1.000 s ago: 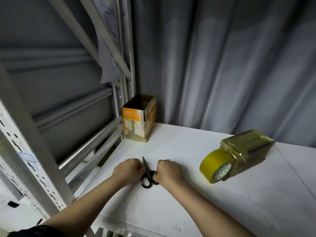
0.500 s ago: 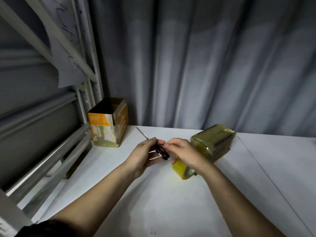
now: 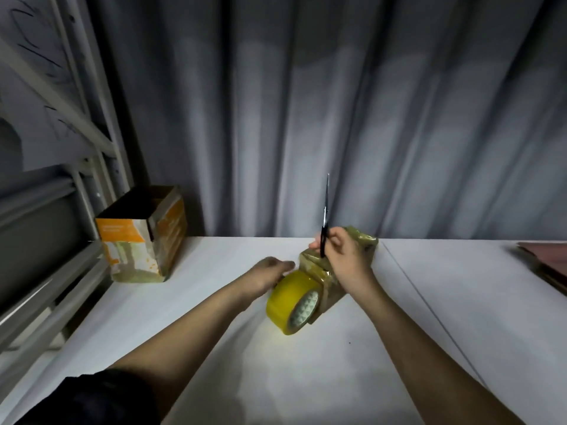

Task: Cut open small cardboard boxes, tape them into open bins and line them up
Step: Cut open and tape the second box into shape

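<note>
At the far left of the white desk [image 3: 214,348] we have an open-topped orange-and-white cardboard bin [image 3: 142,237], taped and upright against the grey metal shelving frame [image 3: 76,167], well apart from both hands. Moving right, our left hand [image 3: 270,271] reaches flat toward the round yellow roll of packing tape [image 3: 293,302], its grip released and fingers straight, touching or just beside the roll; we cannot tell which. The roll leans against the near end of the small tape-wrapped cardboard box [image 3: 319,271], which lies on its side with its long axis running away from us and to the right. Our right hand [image 3: 346,259] hovers directly over that box, its grip clenched round the black-handled scissors [image 3: 324,222], blades pointing straight up. We judge the right hand nearer for cutting, with the roll in the left hand's way. A reddish flat object [image 3: 546,262] sits at the far right edge.
</note>
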